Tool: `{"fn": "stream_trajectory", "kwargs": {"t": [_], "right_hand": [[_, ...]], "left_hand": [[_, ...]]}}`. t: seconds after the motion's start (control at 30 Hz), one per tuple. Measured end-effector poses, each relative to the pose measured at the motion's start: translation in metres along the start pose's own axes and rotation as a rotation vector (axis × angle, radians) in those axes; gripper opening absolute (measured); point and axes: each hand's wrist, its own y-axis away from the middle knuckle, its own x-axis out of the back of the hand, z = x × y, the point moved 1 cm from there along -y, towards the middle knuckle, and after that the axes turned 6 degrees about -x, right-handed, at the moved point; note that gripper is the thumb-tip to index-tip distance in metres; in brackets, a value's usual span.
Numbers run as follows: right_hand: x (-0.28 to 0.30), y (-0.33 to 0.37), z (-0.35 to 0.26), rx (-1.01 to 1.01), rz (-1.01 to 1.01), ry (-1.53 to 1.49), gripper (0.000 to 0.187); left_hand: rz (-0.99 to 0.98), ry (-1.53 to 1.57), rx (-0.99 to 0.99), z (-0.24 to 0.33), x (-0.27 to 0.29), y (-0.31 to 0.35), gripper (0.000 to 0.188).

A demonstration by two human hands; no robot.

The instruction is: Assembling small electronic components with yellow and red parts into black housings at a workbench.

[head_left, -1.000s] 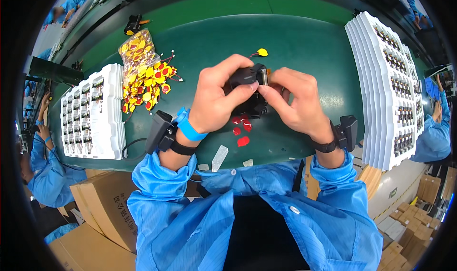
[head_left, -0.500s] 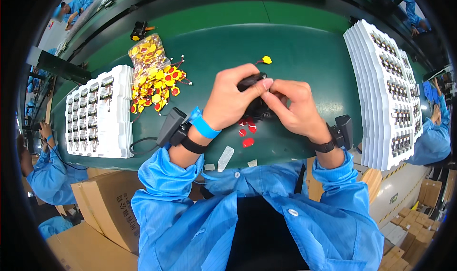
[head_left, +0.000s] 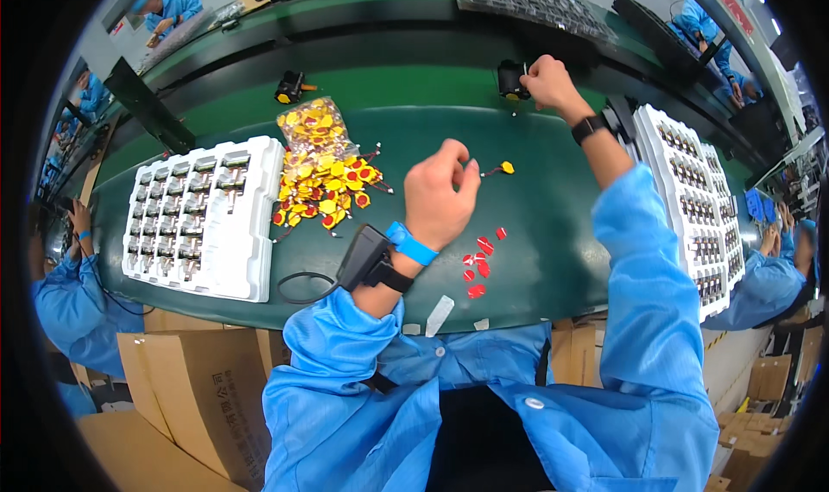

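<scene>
The black device [head_left: 511, 79] sat on the green strip [head_left: 401, 86] beyond the table [head_left: 561, 233], just left of the right hand [head_left: 550, 83]. That grip met its right edge and partly hid it; whether the fingers pinched it could not be told. The left hand [head_left: 439, 196] hung above the table, nearer the body, its grip loosely curled with thumb and fingers apart.

Just right of the left grip lay a single yellow piece [head_left: 508, 168]; red pieces [head_left: 483, 269] were scattered to its right, nearer the body. Left of it, a yellow pile [head_left: 319, 196] spread below a clear bag [head_left: 318, 127], standing between that grip and a left tray stack [head_left: 263, 224]. Farther beyond the bag was another black part [head_left: 290, 87]. To the right grip's lower right, a right tray stack [head_left: 691, 203] rose, its upper corner partly covered by the wrist device [head_left: 623, 120].
</scene>
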Motion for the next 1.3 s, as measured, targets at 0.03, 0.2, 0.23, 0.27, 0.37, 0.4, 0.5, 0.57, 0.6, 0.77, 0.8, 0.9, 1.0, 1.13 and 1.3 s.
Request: {"fn": "stream_trajectory", "kwargs": {"t": [0.03,0.2,0.23,0.27,0.37,0.4,0.5,0.57,0.6,0.77,0.8,0.9,1.0,1.13,1.3], "right_hand": [[-0.006,-0.014,-0.002,-0.12,-0.144,-0.012,0.026],[-0.033,-0.04,-0.005,-0.245,-0.448,-0.146,0.031],[-0.035,-0.04,-0.005,-0.242,-0.463,-0.158,0.032],[-0.034,-0.042,-0.002,-0.239,-0.457,-0.157,0.032],[-0.029,-0.031,-0.012,-0.233,-0.399,-0.107,0.034],[-0.025,-0.028,-0.014,-0.245,-0.353,-0.119,0.035],[-0.018,-0.021,-0.019,-0.215,-0.244,-0.175,0.038],[-0.016,-0.013,-0.023,-0.119,-0.132,-0.236,0.038],[-0.012,0.001,-0.039,-0.08,-0.094,-0.217,0.037],[-0.001,0.062,-0.074,0.223,-0.016,-0.313,0.034],[0.001,0.079,-0.088,0.241,-0.061,-0.33,0.032],[0.022,0.128,-0.116,0.275,-0.203,-0.403,0.029],[0.021,0.163,-0.15,0.264,-0.405,-0.53,0.025],[0.001,0.185,-0.208,0.353,-0.683,-0.637,0.025],[-0.071,0.196,-0.271,0.218,-1.022,-0.727,0.026]], "left_hand": [[-0.016,0.015,0.001,-0.003,-0.001,0.002,0.01],[-0.08,-0.071,-0.081,-0.01,-0.004,0.006,0.009],[-0.089,-0.085,-0.096,-0.009,-0.005,0.005,0.009],[-0.087,-0.084,-0.103,-0.008,-0.006,0.003,0.009],[-0.101,-0.079,-0.098,-0.008,-0.005,0.002,0.008],[-0.098,-0.087,-0.114,-0.009,-0.004,0.002,0.008],[-0.094,-0.103,-0.12,-0.012,-0.001,0.001,0.008],[-0.075,-0.124,-0.099,-0.011,0.005,-0.001,0.007],[-0.05,-0.124,-0.146,-0.007,0.008,-0.001,0.006],[0.073,-0.06,-0.345,0.034,0.035,0.0,0.007],[0.079,-0.13,-0.359,0.055,0.057,0.007,0.009],[0.244,-0.398,-0.369,0.096,0.138,0.031,0.017],[0.303,-0.984,0.021,0.085,0.21,0.064,0.026],[-0.001,-1.351,0.263,0.014,0.251,0.105,0.038],[0.039,-1.195,0.084,-0.003,0.256,0.105,0.029]]}}
